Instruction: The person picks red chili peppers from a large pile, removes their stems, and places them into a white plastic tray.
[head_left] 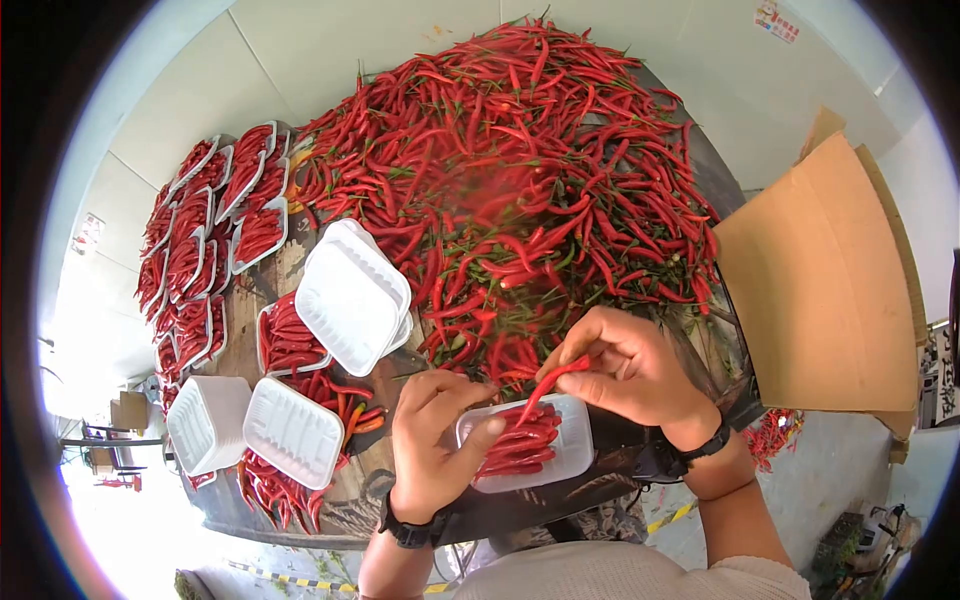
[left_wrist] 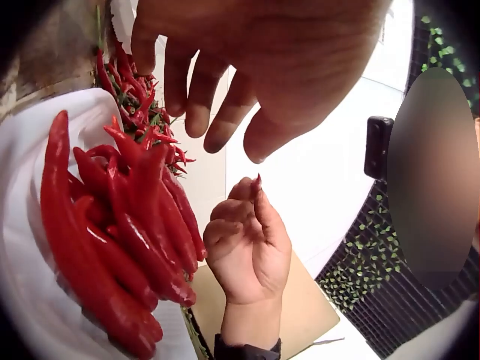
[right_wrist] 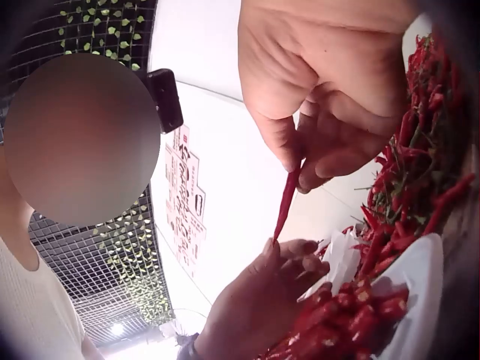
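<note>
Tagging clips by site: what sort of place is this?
Likely a produce-packing room: loose red chillies heaped on a table, chilli-filled trays massed beside them, and stacked empty white trays.

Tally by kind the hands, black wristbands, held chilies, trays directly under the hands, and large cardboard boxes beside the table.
Hands: 2
Black wristbands: 2
Held red chili: 1
Tray under the hands: 1
Large cardboard box: 1
Total: 7

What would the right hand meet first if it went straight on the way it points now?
The right hand, pinching a red pepper, points towards the left hand. That would likely be met first, by the pepper's tip, though the depth between them is unclear.
</note>
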